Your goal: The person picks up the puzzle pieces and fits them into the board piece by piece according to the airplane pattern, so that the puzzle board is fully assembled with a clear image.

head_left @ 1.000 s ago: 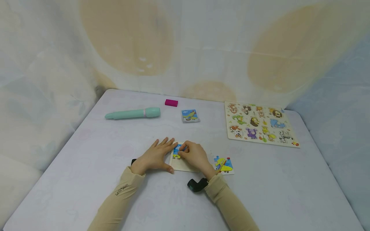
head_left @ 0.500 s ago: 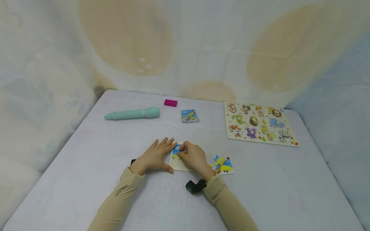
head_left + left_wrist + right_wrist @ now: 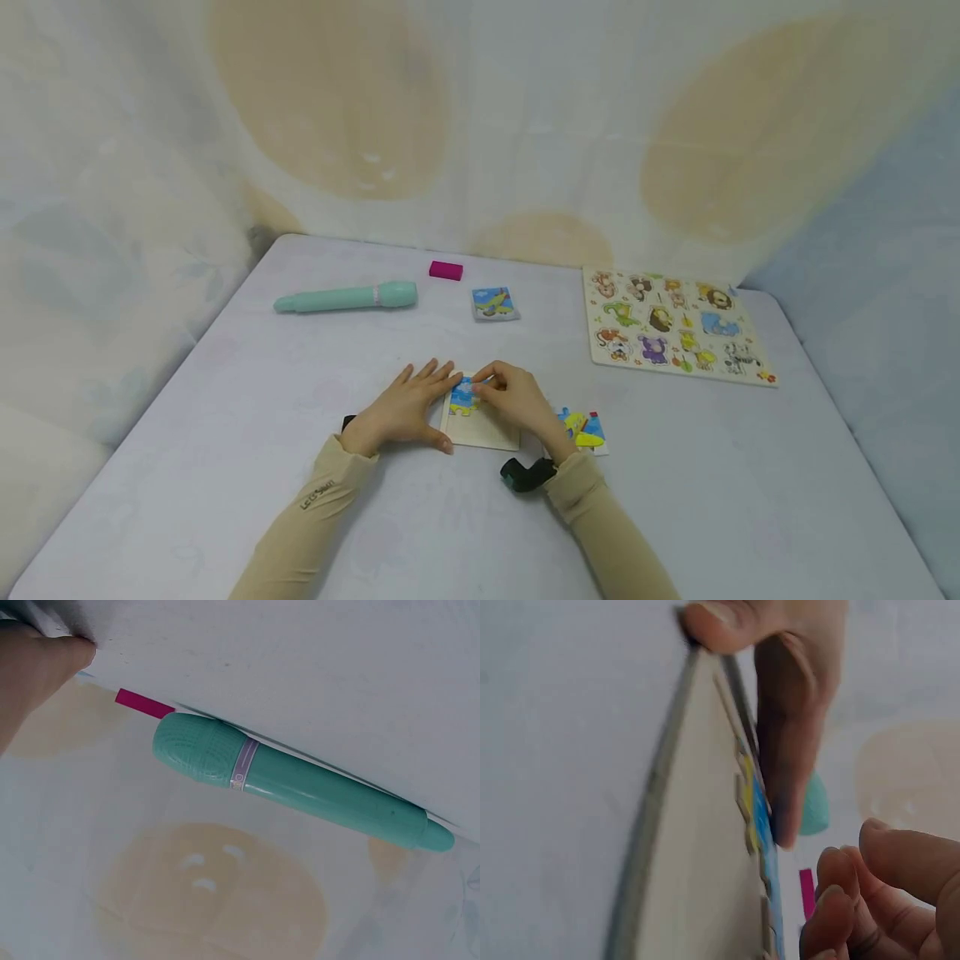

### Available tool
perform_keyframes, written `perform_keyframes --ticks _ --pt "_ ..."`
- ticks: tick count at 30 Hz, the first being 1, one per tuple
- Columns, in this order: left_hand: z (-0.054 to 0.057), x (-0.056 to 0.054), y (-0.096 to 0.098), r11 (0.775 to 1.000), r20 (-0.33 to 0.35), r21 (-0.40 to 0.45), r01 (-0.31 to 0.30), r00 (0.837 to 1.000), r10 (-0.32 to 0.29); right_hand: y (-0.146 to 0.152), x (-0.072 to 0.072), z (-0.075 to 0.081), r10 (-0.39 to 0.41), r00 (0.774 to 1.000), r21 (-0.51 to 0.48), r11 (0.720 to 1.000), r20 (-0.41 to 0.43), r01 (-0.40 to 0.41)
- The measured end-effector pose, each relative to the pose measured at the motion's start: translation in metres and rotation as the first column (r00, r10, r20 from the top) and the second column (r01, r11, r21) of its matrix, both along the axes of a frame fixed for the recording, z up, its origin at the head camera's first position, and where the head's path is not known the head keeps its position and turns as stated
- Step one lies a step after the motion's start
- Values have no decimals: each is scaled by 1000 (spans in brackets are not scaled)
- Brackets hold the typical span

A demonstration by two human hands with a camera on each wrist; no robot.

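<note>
In the head view my left hand [image 3: 405, 408] lies spread, its fingertips along the left edge of a small wooden puzzle board [image 3: 482, 432]. Joined blue and yellow jigsaw pieces [image 3: 462, 402] fill the board's upper left corner. Over the upper right part is my right hand [image 3: 522, 404], its thumb and index fingertips right by those pieces. The right wrist view shows that hand's fingers [image 3: 832, 911] loosely bent, the thumb apart from them, with nothing seen between. More jigsaw pieces [image 3: 588, 429] with a yellow plane picture lie right of the board, partly behind the right wrist.
Farther back stand a mint-green microphone-shaped thing [image 3: 345, 297], a magenta block [image 3: 446, 271] and a small packet with a plane picture [image 3: 494, 303]. A wooden animal puzzle board [image 3: 641, 337] lies at the back right. Curtains hang behind the table.
My right hand has drawn back a little to the right from the joined pieces, and its fingers have loosened. More of the board shows. The left hand stays in place.
</note>
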State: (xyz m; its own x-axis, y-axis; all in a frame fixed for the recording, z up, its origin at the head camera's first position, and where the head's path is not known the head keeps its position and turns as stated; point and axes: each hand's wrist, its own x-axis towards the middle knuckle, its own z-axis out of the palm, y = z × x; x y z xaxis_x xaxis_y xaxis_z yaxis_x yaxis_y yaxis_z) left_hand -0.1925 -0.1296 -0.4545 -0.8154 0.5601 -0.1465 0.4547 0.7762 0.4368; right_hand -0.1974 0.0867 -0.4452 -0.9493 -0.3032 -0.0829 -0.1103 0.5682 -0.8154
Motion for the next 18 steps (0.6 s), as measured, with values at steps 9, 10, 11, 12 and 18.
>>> perform_keyframes --ticks 9,10,11,12,18 --pt "2 -1 2 1000 -6 -15 -6 1000 5 61 -9 9 -40 998 -59 997 41 42" --pt "3 -1 2 1000 -9 -12 -4 1000 3 69 -8 8 -49 998 -59 997 49 51" --pt "3 -2 2 1000 -12 -16 -2 1000 2 77 -7 7 -57 997 -55 997 52 60" --pt "3 -2 2 1000 -13 -16 -2 1000 2 84 -6 6 -67 996 -51 996 58 70" --pt "3 -2 1 1000 -8 -15 1 1000 -1 119 12 -3 -86 995 -18 996 46 87"
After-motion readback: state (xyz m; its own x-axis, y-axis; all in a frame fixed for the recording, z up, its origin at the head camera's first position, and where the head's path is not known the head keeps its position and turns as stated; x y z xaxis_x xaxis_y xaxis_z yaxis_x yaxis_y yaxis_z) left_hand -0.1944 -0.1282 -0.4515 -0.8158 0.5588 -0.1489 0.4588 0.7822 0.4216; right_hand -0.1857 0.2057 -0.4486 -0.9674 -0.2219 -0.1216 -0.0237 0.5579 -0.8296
